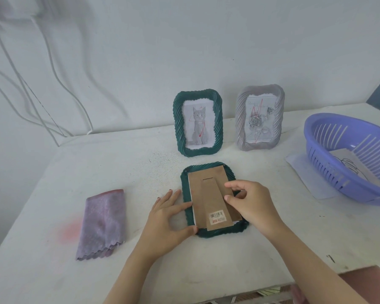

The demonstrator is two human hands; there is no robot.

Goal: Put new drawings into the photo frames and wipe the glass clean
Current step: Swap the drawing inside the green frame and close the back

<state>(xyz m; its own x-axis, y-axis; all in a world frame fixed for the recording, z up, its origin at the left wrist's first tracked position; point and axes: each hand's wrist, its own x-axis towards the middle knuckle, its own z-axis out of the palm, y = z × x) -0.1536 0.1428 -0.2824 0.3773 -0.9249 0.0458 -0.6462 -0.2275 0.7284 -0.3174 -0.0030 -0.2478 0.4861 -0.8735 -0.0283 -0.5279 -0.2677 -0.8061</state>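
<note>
Sitting at right edge, basket (323, 170): purple, slotted; held one sheet with a line drawing (351, 165); another paper (303, 172) lay under it.
Left hand (169, 216): fingers straight and spread, pressed flat on the left rim of the face-down green frame (224, 232); thumb at the lower left corner of the cardboard backing (211, 194).
Right hand (252, 200): fingers curled, thumb and forefinger narrow, pinching the cardboard backing at its right side.
Frame position: centre of picture, flat on the white table (140, 154), barcode label up.
Upper centre: green cat frame (198, 123) and grey rose frame (260, 117), upright, apart.
Lower left: folded cloth (103, 222).
</note>
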